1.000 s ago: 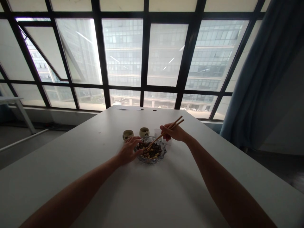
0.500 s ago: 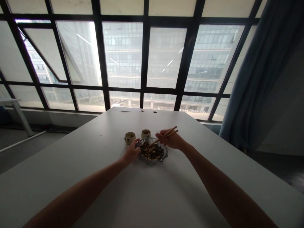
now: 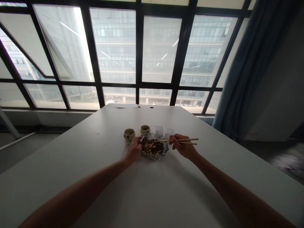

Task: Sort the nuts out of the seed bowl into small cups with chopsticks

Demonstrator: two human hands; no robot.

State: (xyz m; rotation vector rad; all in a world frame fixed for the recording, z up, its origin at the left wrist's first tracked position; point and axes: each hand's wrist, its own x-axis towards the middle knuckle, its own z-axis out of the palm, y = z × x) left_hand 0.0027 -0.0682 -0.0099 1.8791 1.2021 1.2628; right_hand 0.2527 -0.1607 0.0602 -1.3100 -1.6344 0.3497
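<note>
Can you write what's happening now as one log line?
left hand: steadies glass dish | right hand: holds chopsticks level over dish | two cups behind

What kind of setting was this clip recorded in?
Probably an upper-floor office or meeting room: a long white table stands against a wall of black-framed windows facing another glass office block, with a blue curtain drawn to one side.

- The left hand [image 3: 134, 149] is bare: no glove, ring or band shows on it.
- The right hand [image 3: 182, 147] is bare too, with nothing worn on the fingers.
- Both forearms are uncovered from the wrists down to the frame's lower edge; no sleeve, cuff, watch or bracelet is in sight.
</note>
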